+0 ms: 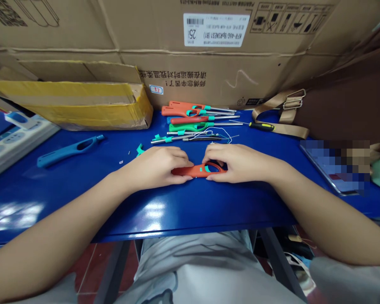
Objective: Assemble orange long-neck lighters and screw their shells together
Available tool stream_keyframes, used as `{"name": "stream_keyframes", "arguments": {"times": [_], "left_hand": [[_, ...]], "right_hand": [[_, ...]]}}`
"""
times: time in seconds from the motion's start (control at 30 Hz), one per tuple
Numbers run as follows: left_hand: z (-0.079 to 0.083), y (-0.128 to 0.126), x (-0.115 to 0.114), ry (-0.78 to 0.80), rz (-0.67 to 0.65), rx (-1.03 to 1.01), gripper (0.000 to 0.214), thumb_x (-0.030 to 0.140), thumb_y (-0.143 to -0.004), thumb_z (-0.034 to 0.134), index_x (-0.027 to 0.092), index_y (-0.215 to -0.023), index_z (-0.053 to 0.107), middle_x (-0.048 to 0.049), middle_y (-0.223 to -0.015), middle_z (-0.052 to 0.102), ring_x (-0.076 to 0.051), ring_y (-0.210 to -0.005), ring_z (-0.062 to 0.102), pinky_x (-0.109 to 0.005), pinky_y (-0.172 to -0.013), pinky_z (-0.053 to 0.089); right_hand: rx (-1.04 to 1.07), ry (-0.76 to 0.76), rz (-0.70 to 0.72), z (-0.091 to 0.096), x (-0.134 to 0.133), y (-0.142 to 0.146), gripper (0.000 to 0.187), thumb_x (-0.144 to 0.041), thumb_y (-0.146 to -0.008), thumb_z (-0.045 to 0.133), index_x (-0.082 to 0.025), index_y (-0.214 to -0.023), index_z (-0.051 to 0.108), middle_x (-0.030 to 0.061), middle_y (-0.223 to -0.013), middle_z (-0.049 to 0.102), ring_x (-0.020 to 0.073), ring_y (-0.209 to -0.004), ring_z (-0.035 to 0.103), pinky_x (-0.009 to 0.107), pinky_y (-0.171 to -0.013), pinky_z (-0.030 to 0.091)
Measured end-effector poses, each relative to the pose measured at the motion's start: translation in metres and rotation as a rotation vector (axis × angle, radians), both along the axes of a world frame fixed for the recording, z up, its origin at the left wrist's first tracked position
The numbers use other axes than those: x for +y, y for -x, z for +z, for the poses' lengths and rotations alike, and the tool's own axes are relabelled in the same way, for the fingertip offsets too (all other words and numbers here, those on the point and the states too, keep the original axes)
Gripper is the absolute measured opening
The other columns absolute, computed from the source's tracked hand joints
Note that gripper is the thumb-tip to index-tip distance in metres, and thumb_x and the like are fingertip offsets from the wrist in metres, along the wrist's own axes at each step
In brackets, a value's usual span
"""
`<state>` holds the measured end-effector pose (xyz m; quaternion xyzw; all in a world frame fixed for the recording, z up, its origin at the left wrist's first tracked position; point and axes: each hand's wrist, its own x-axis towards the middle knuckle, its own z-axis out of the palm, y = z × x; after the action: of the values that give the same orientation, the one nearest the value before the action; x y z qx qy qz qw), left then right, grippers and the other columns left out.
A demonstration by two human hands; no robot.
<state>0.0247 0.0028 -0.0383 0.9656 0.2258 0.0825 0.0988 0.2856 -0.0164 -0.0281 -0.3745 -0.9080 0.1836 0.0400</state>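
Note:
An orange-red lighter body [194,170] with turquoise parts lies crosswise between my hands, low over the blue table. My left hand [164,166] is closed around its left end, thumb along the near side. The other end, by the trigger opening, is gripped by my right hand [231,164]; no metal tube shows on it. Just beyond my hands lie loose metal tubes [174,138] with turquoise pieces and a thin white wire [226,133]. Behind these are a green lighter [190,126], a red lighter [190,120] and orange lighters [183,109].
On the left are a blue lighter body [70,151], a turquoise trigger piece [140,149], a power strip [19,137] and a yellow-taped carton [82,105]. A black-and-yellow screwdriver [262,126], a tan strap [291,130] and a phone [331,169] lie right. Large cardboard [164,42] walls the back.

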Motion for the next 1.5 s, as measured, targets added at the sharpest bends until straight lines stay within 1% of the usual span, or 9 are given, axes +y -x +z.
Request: {"name": "stream_keyframes", "arguments": {"times": [0.2, 0.43, 0.67, 0.8, 0.9, 1.0, 1.1, 1.2, 1.5], "left_hand": [[0.0032, 0.0004, -0.0011, 0.017, 0.051, 0.029, 0.026, 0.038, -0.094, 0.069, 0.022, -0.112, 0.077, -0.0046, -0.111, 0.076, -0.022, -0.101, 0.072, -0.029, -0.082, 0.052], [0.0015, -0.0012, -0.0007, 0.061, 0.083, -0.016, 0.021, 0.035, -0.091, 0.072, 0.02, -0.105, 0.078, -0.0045, -0.103, 0.077, -0.021, -0.092, 0.072, -0.029, -0.081, 0.052], [0.002, -0.006, -0.0079, -0.04, 0.127, 0.071, 0.022, 0.028, -0.087, 0.07, 0.019, -0.107, 0.076, -0.0045, -0.1, 0.075, -0.023, -0.091, 0.071, -0.031, -0.075, 0.05], [0.0015, -0.0073, -0.0098, -0.073, 0.134, 0.085, 0.026, 0.027, -0.084, 0.069, 0.017, -0.107, 0.074, -0.006, -0.103, 0.074, -0.024, -0.092, 0.071, -0.032, -0.075, 0.051], [0.0007, -0.0065, -0.0087, -0.064, 0.13, 0.075, 0.025, 0.028, -0.087, 0.066, 0.017, -0.109, 0.073, -0.0065, -0.104, 0.073, -0.024, -0.094, 0.07, -0.031, -0.077, 0.051], [-0.0011, -0.0048, -0.0066, -0.042, 0.107, 0.064, 0.024, 0.033, -0.097, 0.059, 0.018, -0.107, 0.073, -0.0059, -0.101, 0.072, -0.022, -0.091, 0.069, -0.03, -0.076, 0.049], [-0.0038, -0.0036, -0.0049, -0.037, 0.073, 0.05, 0.032, 0.041, -0.103, 0.051, 0.018, -0.103, 0.073, -0.0055, -0.095, 0.069, -0.02, -0.087, 0.068, -0.029, -0.074, 0.048], [-0.0052, -0.0037, -0.0052, -0.036, 0.054, 0.036, 0.034, 0.041, -0.104, 0.049, 0.017, -0.104, 0.072, -0.0057, -0.095, 0.068, -0.02, -0.087, 0.067, -0.029, -0.074, 0.047], [-0.0057, -0.0068, -0.01, 0.021, 0.029, -0.007, 0.031, 0.034, -0.104, 0.048, 0.014, -0.098, 0.072, -0.0053, -0.087, 0.066, -0.018, -0.078, 0.064, -0.028, -0.071, 0.046]], "right_hand": [[0.0, -0.017, 0.012, -0.0012, -0.0001, 0.0009, 0.031, -0.04, -0.089, 0.073, -0.018, -0.111, 0.07, 0.0062, -0.108, 0.066, 0.0195, -0.091, 0.062, 0.029, -0.073, 0.045], [0.024, -0.007, -0.037, -0.002, -0.0013, 0.0054, 0.031, -0.038, -0.086, 0.076, -0.017, -0.11, 0.071, 0.0063, -0.104, 0.067, 0.0172, -0.084, 0.061, 0.027, -0.071, 0.044], [-0.041, -0.066, -0.041, -0.0016, -0.004, 0.0082, 0.025, -0.034, -0.087, 0.069, -0.018, -0.106, 0.07, 0.0054, -0.103, 0.067, 0.0175, -0.083, 0.06, 0.027, -0.066, 0.038], [-0.083, -0.119, -0.034, -0.0024, -0.0039, 0.0084, 0.027, -0.03, -0.085, 0.065, -0.017, -0.108, 0.07, 0.0066, -0.107, 0.067, 0.0201, -0.088, 0.062, 0.029, -0.066, 0.037], [-0.072, -0.121, -0.014, -0.0021, -0.0034, 0.0068, 0.027, -0.031, -0.087, 0.063, -0.018, -0.11, 0.071, 0.0068, -0.109, 0.068, 0.0215, -0.091, 0.064, 0.03, -0.069, 0.039], [-0.057, -0.123, 0.033, -0.0015, -0.0027, 0.0053, 0.023, -0.031, -0.093, 0.059, -0.019, -0.107, 0.072, 0.0061, -0.106, 0.069, 0.0212, -0.093, 0.065, 0.03, -0.072, 0.041], [-0.068, -0.134, 0.064, -0.0016, -0.0022, 0.0047, 0.026, -0.035, -0.099, 0.054, -0.018, -0.104, 0.072, 0.0057, -0.102, 0.068, 0.0203, -0.09, 0.065, 0.03, -0.072, 0.041], [-0.074, -0.141, 0.09, -0.0024, -0.0023, 0.0042, 0.03, -0.038, -0.101, 0.052, -0.017, -0.104, 0.072, 0.0066, -0.101, 0.067, 0.0203, -0.088, 0.064, 0.03, -0.072, 0.042], [-0.023, -0.084, 0.112, -0.0032, -0.0037, 0.0053, 0.027, -0.032, -0.101, 0.054, -0.014, -0.101, 0.074, 0.0082, -0.096, 0.068, 0.0206, -0.087, 0.063, 0.03, -0.075, 0.044]]}}
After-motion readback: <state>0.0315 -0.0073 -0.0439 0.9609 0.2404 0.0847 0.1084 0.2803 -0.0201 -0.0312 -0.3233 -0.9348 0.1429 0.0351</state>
